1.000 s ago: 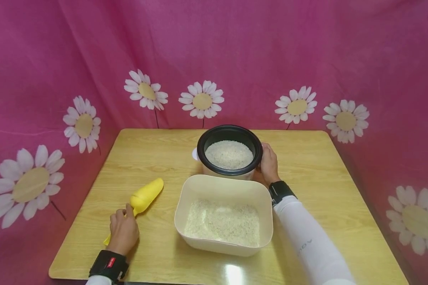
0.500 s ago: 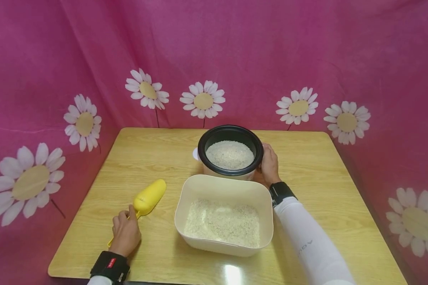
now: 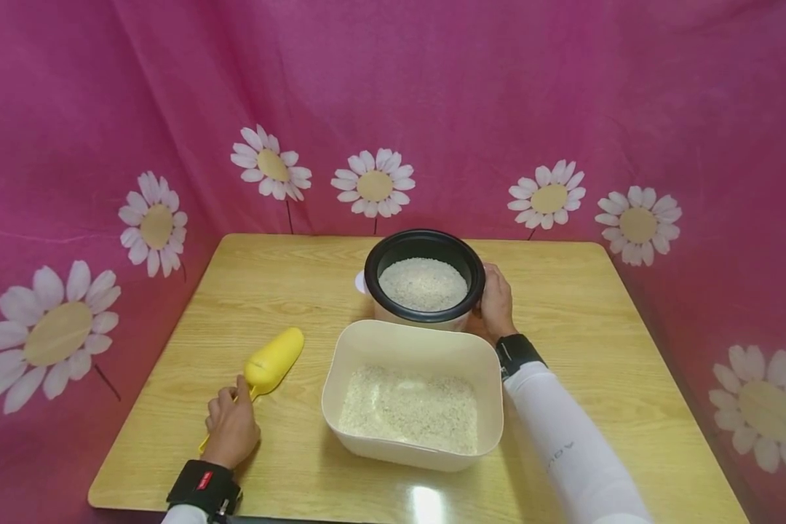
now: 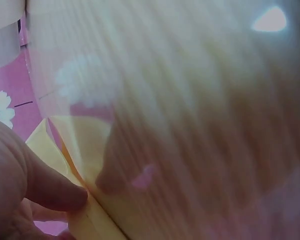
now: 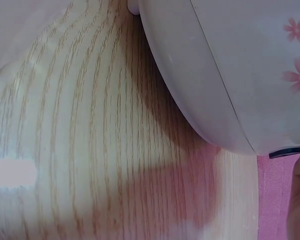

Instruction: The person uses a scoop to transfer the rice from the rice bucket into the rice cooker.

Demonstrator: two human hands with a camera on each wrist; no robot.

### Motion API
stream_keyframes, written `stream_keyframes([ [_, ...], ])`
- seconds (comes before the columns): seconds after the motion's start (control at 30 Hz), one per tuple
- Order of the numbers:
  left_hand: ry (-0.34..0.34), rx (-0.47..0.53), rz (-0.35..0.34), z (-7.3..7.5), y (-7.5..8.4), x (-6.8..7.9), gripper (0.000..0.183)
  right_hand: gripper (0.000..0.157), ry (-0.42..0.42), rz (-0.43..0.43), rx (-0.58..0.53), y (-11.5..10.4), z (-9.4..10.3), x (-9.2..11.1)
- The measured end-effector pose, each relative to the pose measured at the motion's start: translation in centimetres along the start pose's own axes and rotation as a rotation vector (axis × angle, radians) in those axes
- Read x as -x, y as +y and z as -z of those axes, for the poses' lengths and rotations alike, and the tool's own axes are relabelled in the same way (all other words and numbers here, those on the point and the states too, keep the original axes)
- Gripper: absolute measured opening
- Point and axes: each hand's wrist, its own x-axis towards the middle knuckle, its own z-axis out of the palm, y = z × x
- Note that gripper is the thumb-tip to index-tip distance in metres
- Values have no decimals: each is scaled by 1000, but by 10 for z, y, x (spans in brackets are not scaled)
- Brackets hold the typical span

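Near the table's left front, my left hand (image 3: 233, 431) pinches the handle of a yellow scoop (image 3: 275, 360). The scoop lies rounded side up, its tip pointing away to the right. In the left wrist view, the thumb presses on the yellow handle (image 4: 94, 220). At the back centre stands a rice cooker (image 5: 190, 75) with pink flowers on its wall. Pale rice (image 3: 423, 284) lies inside its black rim. My right hand (image 3: 496, 300) holds the cooker at its right side, fingertips mostly hidden. A cream bin (image 3: 406, 342) with rice on its bottom stands in front.
The wooden table (image 3: 563, 407) carries these things. A pink curtain (image 3: 458, 94) with white daisies hangs behind it and along both sides. My right forearm in a white sleeve (image 3: 573, 444) passes close to the bin's right wall.
My left hand has shifted slightly right with the scoop, which has turned a little. The right hand, rice cooker and bin look still.
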Motion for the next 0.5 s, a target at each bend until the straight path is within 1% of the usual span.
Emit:
stream_keyframes([
  [0.17, -16, 2, 12, 1, 0, -1, 84, 33, 1, -27, 5, 1, 0, -2],
  [0.27, -10, 2, 8, 2, 0, -1, 84, 34, 1, -41, 7, 0, 1, -3],
  [0.5, -9, 9, 6, 2, 1, 0, 83, 36, -1, -30, 11, -2, 1, -1],
])
